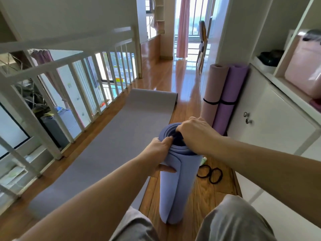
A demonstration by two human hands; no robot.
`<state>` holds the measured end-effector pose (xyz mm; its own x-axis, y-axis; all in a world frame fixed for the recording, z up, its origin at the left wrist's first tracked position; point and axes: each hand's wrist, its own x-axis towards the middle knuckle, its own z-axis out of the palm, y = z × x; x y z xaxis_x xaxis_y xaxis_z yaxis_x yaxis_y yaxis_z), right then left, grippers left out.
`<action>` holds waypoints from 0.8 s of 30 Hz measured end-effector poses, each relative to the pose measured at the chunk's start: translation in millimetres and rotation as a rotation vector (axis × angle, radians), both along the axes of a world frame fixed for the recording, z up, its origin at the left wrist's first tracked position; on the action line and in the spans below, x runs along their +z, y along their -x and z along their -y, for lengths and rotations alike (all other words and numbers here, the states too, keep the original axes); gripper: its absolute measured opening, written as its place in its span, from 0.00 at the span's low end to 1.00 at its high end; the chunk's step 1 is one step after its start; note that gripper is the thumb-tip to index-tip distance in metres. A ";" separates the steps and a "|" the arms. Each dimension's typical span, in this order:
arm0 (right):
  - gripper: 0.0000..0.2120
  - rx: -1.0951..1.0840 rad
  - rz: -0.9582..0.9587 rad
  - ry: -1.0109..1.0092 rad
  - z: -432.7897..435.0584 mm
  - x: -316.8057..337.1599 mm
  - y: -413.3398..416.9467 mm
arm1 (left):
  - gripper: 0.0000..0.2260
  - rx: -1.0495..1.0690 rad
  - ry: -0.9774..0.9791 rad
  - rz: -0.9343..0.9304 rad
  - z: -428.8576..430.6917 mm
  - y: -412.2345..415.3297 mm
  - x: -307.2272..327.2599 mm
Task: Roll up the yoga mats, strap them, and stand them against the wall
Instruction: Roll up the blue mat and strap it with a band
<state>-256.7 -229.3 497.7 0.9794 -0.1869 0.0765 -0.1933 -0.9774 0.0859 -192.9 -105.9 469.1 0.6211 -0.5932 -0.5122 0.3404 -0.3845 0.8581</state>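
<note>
Head view, looking down: a blue rolled mat (171, 188) stands upright on the wooden floor (199, 202) at the centre of the frame, just ahead of the person's 2 knees in grey shorts (232, 221). Its loose outer edge runs down the side facing 9 o'clock.

The left hand (159, 152) grips the roll near its top from 9 o'clock, with the thumb on the upper rim and the fingers curled round the outer flap. The right hand (192, 134) comes over the top from 3 o'clock, its fingers hooked down into the dark core of the roll and pinching the inner layers. Both hands are closed on this mat.

At 10 o'clock from the roll, a grey mat (107, 140) lies flat and unrolled on the floor, stretching away toward 12 o'clock alongside a white railing (69, 70).

At 1 o'clock, 2 finished rolls stand side by side, touching, and lean against a white cabinet (271, 122): a pink rolled mat (212, 94) and a purple rolled mat (229, 98), each with 1 black band round its middle.

At 3 o'clock, just beside the base of the blue roll, loose black straps (211, 174) lie looped on the floor.
</note>
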 end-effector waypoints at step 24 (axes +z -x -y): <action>0.11 0.169 -0.097 0.044 21.9 9.3 -2.7 | 0.17 -0.168 0.051 0.035 1.8 5.5 -5.1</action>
